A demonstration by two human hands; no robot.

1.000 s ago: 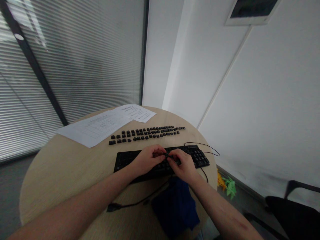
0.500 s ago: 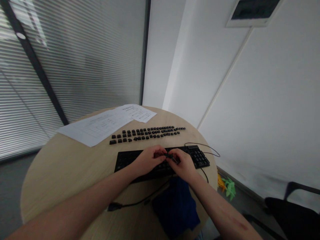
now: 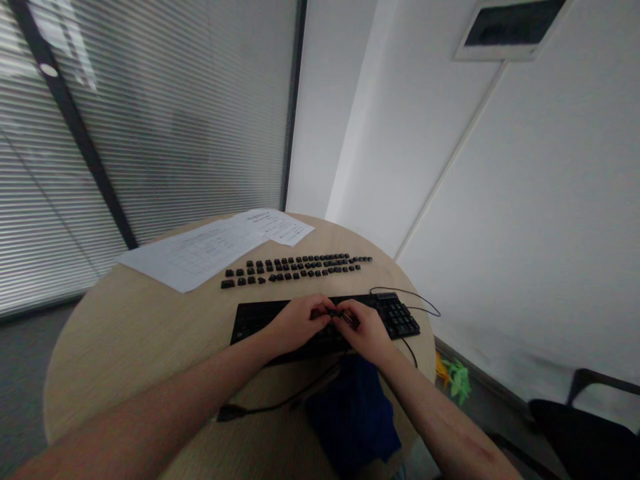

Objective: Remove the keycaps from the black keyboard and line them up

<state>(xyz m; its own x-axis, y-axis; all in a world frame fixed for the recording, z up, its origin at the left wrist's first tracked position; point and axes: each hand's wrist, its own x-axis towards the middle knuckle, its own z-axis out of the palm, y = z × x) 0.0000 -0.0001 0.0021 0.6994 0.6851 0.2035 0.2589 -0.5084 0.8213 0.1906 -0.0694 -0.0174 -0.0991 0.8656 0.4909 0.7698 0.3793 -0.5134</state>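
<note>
A black keyboard (image 3: 313, 341) lies across the table, with keycaps off much of its left and middle part and the number pad (image 3: 400, 319) still capped at its right end. Over its middle, my left hand (image 3: 303, 322) is closed, thumb and fingers pinching a small black piece that looks like a keycap (image 3: 333, 312). My right hand (image 3: 367, 330) meets it fingertip to fingertip, closed around a thin, shiny, wire-like tool (image 3: 349, 319), mostly hidden by the fingers. Beyond the keyboard, several loose keycaps (image 3: 295, 275) stand in rows.
Printed papers (image 3: 200, 250) lie at the table's far left. A dark blue cloth (image 3: 353, 417) is near the front edge, beside a black cable with its plug (image 3: 233, 413). A thin cable (image 3: 420, 293) loops past the keyboard's right. A black chair (image 3: 580, 427) stands at right.
Both hands stay together over the keyboard's middle, their fingers shifting only slightly. The whole view has moved a little; the keyboard and loose keycaps look unchanged.
</note>
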